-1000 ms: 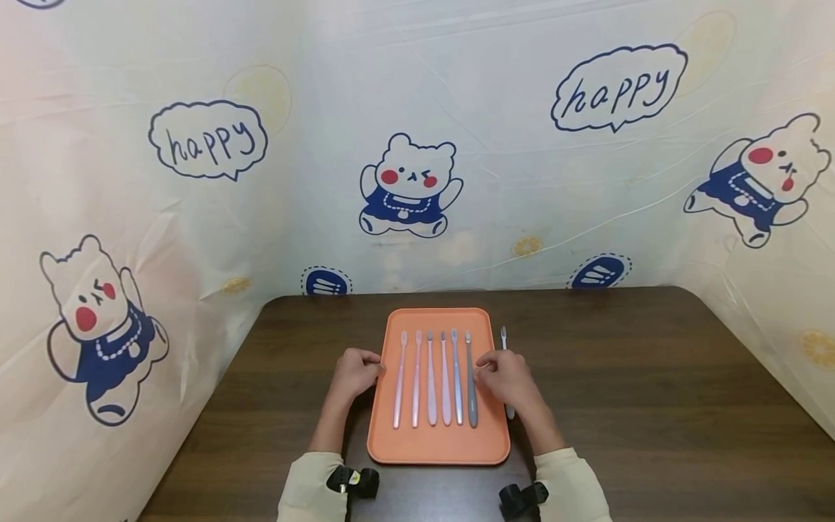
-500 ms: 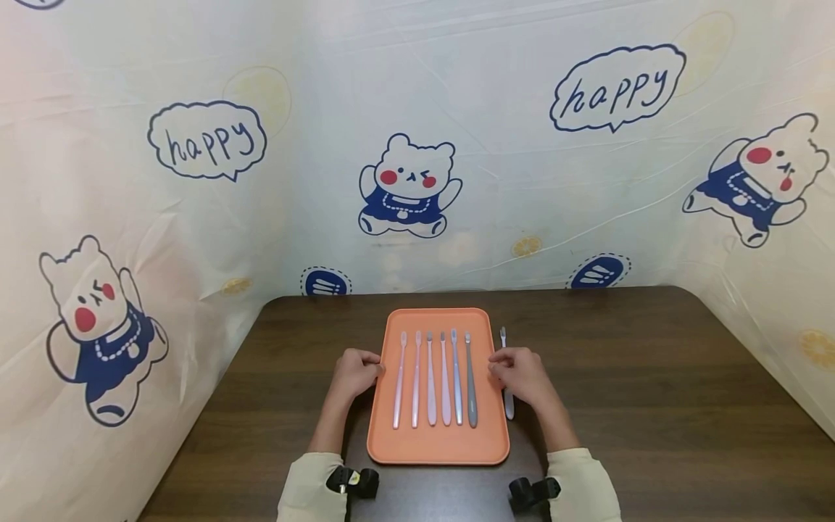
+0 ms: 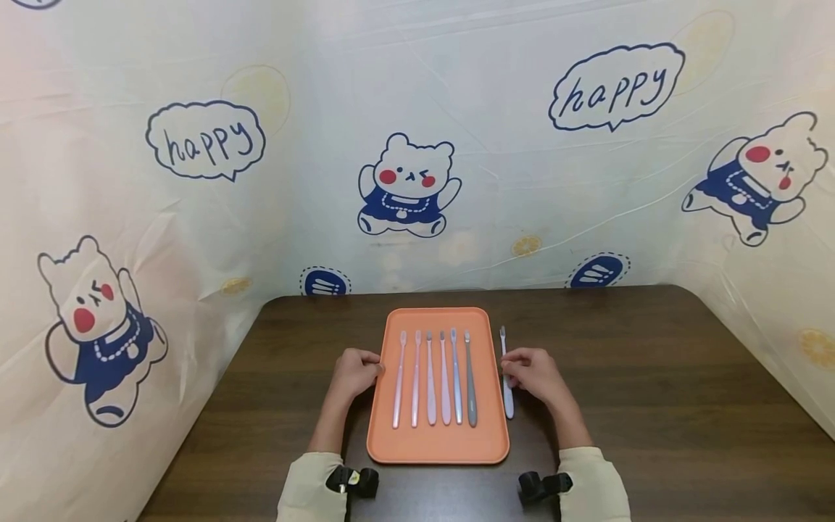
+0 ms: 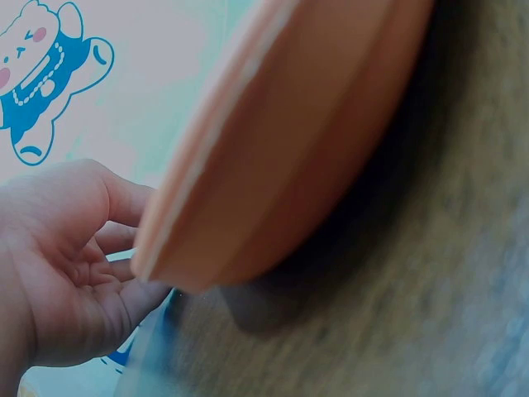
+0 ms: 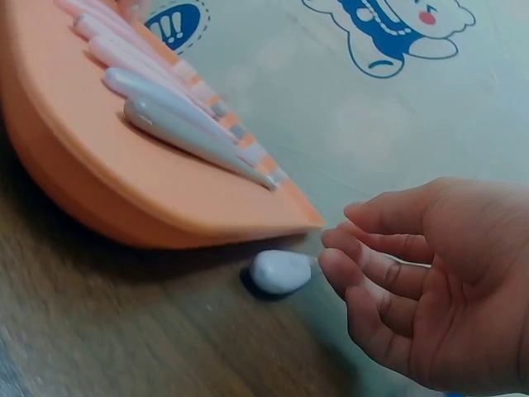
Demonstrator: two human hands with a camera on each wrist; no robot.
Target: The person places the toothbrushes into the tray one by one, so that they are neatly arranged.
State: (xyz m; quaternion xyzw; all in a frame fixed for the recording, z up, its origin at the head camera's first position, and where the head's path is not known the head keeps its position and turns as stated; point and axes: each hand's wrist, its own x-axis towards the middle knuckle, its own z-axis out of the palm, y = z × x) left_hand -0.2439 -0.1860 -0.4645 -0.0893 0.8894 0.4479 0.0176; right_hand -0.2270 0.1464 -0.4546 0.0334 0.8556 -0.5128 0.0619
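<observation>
An orange tray lies on the table, with several toothbrushes in a row on it, heads pointing away; the grey toothbrush is rightmost. My left hand holds the tray's left rim, thumb and fingers around the edge in the left wrist view. Just off the tray's right side lies a single pale toothbrush, roughly parallel to that edge. Over its middle is my right hand, fingers loosely bent with a gap to the thumb. The right wrist view shows the fingertips right beside the pale handle.
The brown wooden table stretches out on both sides of the tray. Behind it hangs a pale curtain printed with bears and "happy" bubbles. A small black device is strapped at each sleeve.
My right hand has moved right, from over the tray's right part to the lone pale toothbrush beside it. My left hand and the tray stay where they were.
</observation>
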